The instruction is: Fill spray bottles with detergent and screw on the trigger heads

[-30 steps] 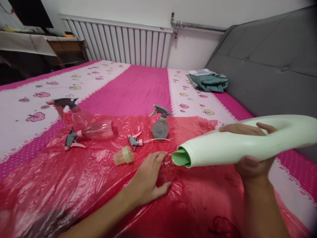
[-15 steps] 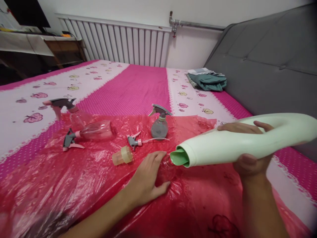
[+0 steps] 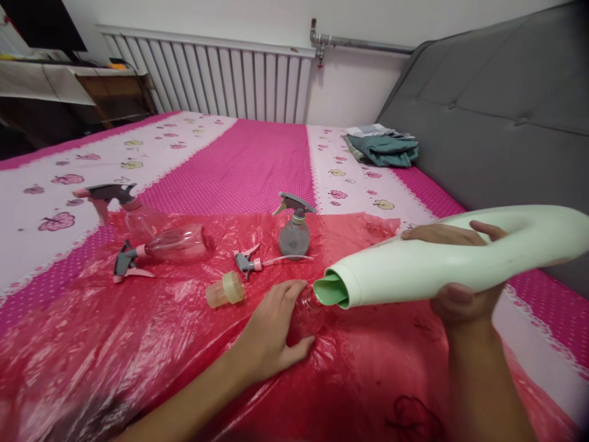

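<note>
Down on the red plastic sheet (image 3: 381, 362), the left hand (image 3: 269, 334) curls around a small clear bottle (image 3: 307, 316), fingers and thumb spread on either side; how full it is cannot be told. To its right, the right hand (image 3: 473, 316) grips a big pale green jug (image 3: 414, 270), smooth and tipped nearly flat, its bright green spout (image 3: 329, 290) right at the bottle's mouth. The jug is opaque, so its contents are hidden. Just beyond the left hand, a yellowish cap (image 3: 225, 290) lies on its side, then a loose grey-and-pink spray head (image 3: 248, 263) with a thin tube. Past these stands a round greyish spray bottle (image 3: 294, 238). Farther left of the hands, one pink spray bottle (image 3: 179, 242) lies flat before another pink one (image 3: 140, 218). Folded clothes (image 3: 384, 149) sit on the bed (image 3: 271, 153) beyond the right hand.
</note>
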The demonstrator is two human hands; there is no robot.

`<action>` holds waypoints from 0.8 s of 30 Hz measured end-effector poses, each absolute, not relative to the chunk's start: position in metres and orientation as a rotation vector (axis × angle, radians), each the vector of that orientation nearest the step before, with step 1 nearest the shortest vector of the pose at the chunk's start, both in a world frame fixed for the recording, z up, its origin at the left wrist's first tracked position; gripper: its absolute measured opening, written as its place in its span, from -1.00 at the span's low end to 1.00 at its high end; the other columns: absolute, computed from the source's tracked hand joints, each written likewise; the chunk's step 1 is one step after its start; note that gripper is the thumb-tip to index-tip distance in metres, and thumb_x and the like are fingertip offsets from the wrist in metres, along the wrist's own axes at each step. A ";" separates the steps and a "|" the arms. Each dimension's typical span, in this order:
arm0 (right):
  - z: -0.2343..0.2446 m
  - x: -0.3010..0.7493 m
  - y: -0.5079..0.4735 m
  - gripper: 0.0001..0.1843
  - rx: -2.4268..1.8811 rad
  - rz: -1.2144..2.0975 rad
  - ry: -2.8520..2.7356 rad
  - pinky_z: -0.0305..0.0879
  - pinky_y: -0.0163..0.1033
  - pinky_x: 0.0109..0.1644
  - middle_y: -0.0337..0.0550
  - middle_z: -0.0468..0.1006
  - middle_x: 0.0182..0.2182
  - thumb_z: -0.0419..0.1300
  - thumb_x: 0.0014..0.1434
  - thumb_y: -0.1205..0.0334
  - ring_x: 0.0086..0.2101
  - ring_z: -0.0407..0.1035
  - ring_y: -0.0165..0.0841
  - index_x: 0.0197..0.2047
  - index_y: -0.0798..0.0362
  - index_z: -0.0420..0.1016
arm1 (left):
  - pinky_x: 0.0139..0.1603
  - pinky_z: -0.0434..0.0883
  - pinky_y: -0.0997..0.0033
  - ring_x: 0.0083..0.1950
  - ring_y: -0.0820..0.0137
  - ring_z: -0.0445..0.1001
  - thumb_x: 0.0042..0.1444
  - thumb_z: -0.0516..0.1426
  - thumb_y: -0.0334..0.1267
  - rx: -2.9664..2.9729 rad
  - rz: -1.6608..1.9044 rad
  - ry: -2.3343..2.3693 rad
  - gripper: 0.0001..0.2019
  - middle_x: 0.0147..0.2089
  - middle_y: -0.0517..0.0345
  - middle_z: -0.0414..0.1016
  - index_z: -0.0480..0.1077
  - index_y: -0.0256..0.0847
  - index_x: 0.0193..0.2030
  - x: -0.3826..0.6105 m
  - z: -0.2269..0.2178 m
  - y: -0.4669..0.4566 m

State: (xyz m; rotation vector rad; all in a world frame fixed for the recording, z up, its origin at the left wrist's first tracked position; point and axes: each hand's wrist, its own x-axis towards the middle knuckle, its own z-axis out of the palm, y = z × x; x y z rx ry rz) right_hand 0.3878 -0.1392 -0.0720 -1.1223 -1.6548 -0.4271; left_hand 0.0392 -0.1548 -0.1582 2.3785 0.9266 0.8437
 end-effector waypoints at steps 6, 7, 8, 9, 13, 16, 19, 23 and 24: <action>-0.069 0.387 -0.140 -0.13 -1.057 -0.491 -1.710 0.14 0.26 0.43 -0.17 0.82 -0.27 -0.11 0.39 -0.59 -0.14 0.72 0.00 -0.13 -0.07 0.76 | 0.45 0.61 -0.33 0.45 -0.12 0.53 0.32 0.37 -0.19 2.379 0.846 0.915 -0.10 0.49 -0.19 0.44 -0.02 0.05 0.65 0.040 -0.155 -0.156; -0.068 0.387 -0.140 -0.13 -1.052 -0.491 -1.710 0.14 0.26 0.42 -0.17 0.82 -0.28 -0.11 0.39 -0.59 -0.15 0.72 0.00 -0.13 -0.07 0.76 | 0.44 0.62 -0.33 0.44 -0.12 0.53 0.32 0.37 -0.19 2.380 0.847 0.915 -0.10 0.49 -0.19 0.44 -0.02 0.05 0.65 0.040 -0.154 -0.156; -0.068 0.386 -0.140 -0.13 -1.051 -0.491 -1.711 0.14 0.26 0.42 -0.17 0.82 -0.28 -0.11 0.38 -0.59 -0.15 0.72 0.00 -0.12 -0.07 0.76 | 0.44 0.62 -0.33 0.44 -0.11 0.54 0.31 0.37 -0.19 2.380 0.851 0.913 -0.10 0.48 -0.19 0.44 -0.02 0.04 0.64 0.041 -0.154 -0.156; -0.067 0.386 -0.140 -0.12 -1.053 -0.495 -1.712 0.15 0.27 0.41 -0.18 0.82 -0.28 -0.12 0.38 -0.60 -0.15 0.72 0.01 -0.12 -0.07 0.76 | 0.44 0.62 -0.33 0.43 -0.11 0.54 0.31 0.37 -0.19 2.380 0.853 0.912 -0.10 0.48 -0.19 0.44 -0.01 0.04 0.64 0.041 -0.153 -0.156; -0.066 0.385 -0.140 -0.09 -1.068 -0.515 -1.714 0.15 0.26 0.41 -0.18 0.81 -0.29 -0.15 0.38 -0.62 -0.16 0.72 0.00 -0.15 -0.08 0.75 | 0.43 0.62 -0.32 0.42 -0.11 0.54 0.31 0.36 -0.21 2.386 0.844 0.916 -0.11 0.47 -0.21 0.44 -0.03 0.03 0.63 0.042 -0.152 -0.156; -0.066 0.384 -0.141 -0.07 -1.076 -0.523 -1.718 0.15 0.26 0.42 -0.17 0.81 -0.29 -0.17 0.39 -0.63 -0.16 0.72 0.01 -0.15 -0.07 0.75 | 0.42 0.63 -0.32 0.42 -0.12 0.54 0.32 0.36 -0.20 2.392 0.845 0.918 -0.12 0.47 -0.21 0.44 -0.03 0.02 0.62 0.042 -0.152 -0.156; -0.067 0.385 -0.140 -0.08 -1.060 -0.517 -1.719 0.15 0.24 0.42 -0.17 0.81 -0.29 -0.16 0.40 -0.62 -0.15 0.72 0.00 -0.14 -0.07 0.75 | 0.43 0.62 -0.31 0.42 -0.12 0.55 0.33 0.36 -0.16 2.391 0.851 0.922 -0.13 0.47 -0.21 0.44 -0.03 0.02 0.63 0.042 -0.152 -0.155; -0.069 0.386 -0.139 -0.08 -1.069 -0.518 -1.707 0.16 0.20 0.41 -0.19 0.81 -0.28 -0.18 0.41 -0.61 -0.15 0.71 -0.02 -0.15 -0.08 0.75 | 0.44 0.61 -0.29 0.43 -0.10 0.54 0.32 0.36 -0.19 2.373 0.854 0.919 -0.12 0.48 -0.19 0.45 0.00 0.02 0.64 0.041 -0.154 -0.156; -0.069 0.386 -0.139 -0.09 -1.068 -0.518 -1.702 0.17 0.20 0.41 -0.19 0.81 -0.29 -0.18 0.41 -0.61 -0.15 0.71 -0.02 -0.16 -0.08 0.75 | 0.45 0.60 -0.28 0.43 -0.10 0.54 0.31 0.36 -0.20 2.368 0.856 0.917 -0.12 0.48 -0.19 0.44 0.01 0.02 0.64 0.041 -0.154 -0.156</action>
